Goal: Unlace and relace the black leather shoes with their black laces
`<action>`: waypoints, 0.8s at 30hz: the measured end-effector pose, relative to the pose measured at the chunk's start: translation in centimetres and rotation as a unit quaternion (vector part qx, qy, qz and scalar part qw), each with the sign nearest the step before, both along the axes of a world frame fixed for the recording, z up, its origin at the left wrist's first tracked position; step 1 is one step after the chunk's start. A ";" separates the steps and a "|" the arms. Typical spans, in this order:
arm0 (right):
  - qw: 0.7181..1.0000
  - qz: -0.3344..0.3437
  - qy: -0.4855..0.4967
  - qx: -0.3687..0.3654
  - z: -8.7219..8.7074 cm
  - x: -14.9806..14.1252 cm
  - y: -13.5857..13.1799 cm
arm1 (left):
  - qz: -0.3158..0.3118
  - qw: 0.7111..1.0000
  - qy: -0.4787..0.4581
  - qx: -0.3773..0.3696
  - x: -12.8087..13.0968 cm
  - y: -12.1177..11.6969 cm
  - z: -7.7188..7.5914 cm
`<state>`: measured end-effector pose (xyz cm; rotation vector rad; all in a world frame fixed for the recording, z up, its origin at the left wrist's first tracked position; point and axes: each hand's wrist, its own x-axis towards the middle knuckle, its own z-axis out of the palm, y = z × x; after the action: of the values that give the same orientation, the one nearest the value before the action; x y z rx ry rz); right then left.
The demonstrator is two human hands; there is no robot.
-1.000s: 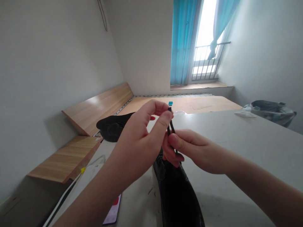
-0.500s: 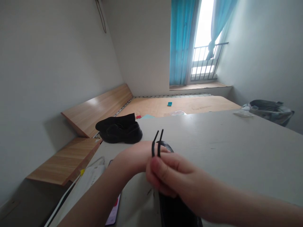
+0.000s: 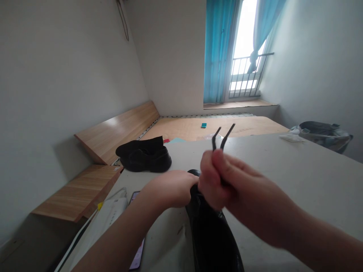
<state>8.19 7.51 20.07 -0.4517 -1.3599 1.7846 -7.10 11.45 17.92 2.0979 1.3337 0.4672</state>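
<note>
A black leather shoe [image 3: 212,234] lies on the white table, its toe end toward me. My left hand [image 3: 176,187] is bent over the shoe's far part, closed against it, its fingertips mostly hidden. My right hand [image 3: 224,177] is a fist raised over the shoe, pinching what look like black shoelaces [image 3: 224,139]. Two thin, stiff ends stick up from between thumb and fingers, bent and spread slightly apart. Whatever runs below the fist is hidden by the hand.
On the white table [image 3: 272,170], another black shoe [image 3: 146,158] stands back left, a dark flat piece on top. A phone [image 3: 138,253] and a white power strip [image 3: 113,211] lie left of my forearm. A bin [image 3: 326,132] stands at the far right.
My right hand has lifted up and to the right, carrying the black lace ends away from my left wrist. My left hand stays at the shoe, more of which now shows.
</note>
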 end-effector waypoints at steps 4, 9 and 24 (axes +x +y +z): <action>0.995 -0.058 0.075 -0.015 -0.9 0.7 4.7 | -0.091 0.990 0.109 -0.022 -0.3 -0.2 0.6; 0.991 -0.116 0.061 -0.036 -1.9 1.1 7.6 | -0.094 0.986 0.138 -0.020 -0.2 0.0 0.9; 0.940 -0.254 -0.139 0.180 -1.4 1.4 6.5 | -0.017 1.000 -0.021 0.013 1.8 -1.6 2.0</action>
<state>9.62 14.03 18.65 -0.7894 -1.5499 1.0522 -5.34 9.84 19.90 2.1168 1.2728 0.5143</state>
